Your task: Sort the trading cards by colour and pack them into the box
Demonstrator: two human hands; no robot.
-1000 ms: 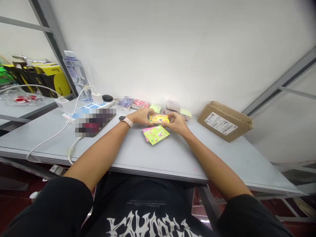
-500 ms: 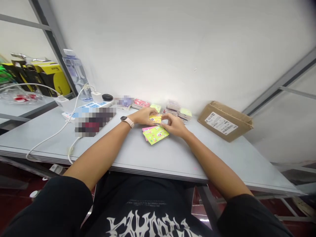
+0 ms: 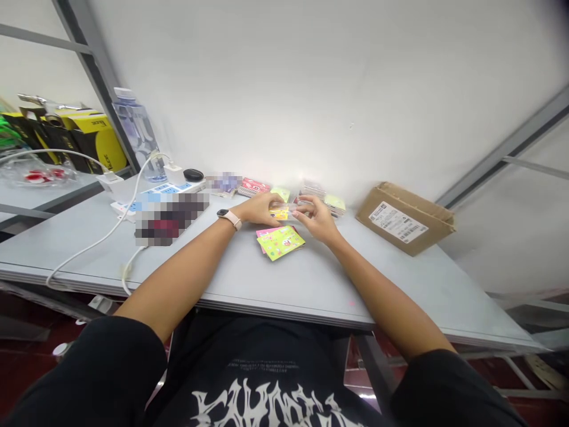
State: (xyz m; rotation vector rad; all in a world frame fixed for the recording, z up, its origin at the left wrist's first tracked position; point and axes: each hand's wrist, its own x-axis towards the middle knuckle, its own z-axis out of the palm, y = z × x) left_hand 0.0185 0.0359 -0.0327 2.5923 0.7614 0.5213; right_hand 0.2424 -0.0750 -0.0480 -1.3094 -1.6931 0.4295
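My left hand (image 3: 260, 209), with a watch on its wrist, grips a small yellow booklet (image 3: 279, 214) between thumb and fingers. Clear plastic film (image 3: 290, 207) stretches from the booklet's right side to my right hand (image 3: 315, 219), whose thumb and fingers pinch it. Just below my hands, a green booklet (image 3: 281, 242) lies over a pink one (image 3: 262, 233) on the grey table (image 3: 275, 284). Behind my hands stand red booklets (image 3: 254, 187), a light green one (image 3: 281, 193) and further stacks (image 3: 334, 205) by the wall.
A cardboard box (image 3: 405, 218) stands at the right. Toward the left are a power strip (image 3: 164, 193) with white cables, a black case (image 3: 194, 175), a large water bottle (image 3: 138, 136) and a blurred-out item (image 3: 171, 219).
My right hand has shifted slightly right and up, its fingers lifting away from the yellow booklet. Clear film now shows between my hands. My left hand has hardly moved.
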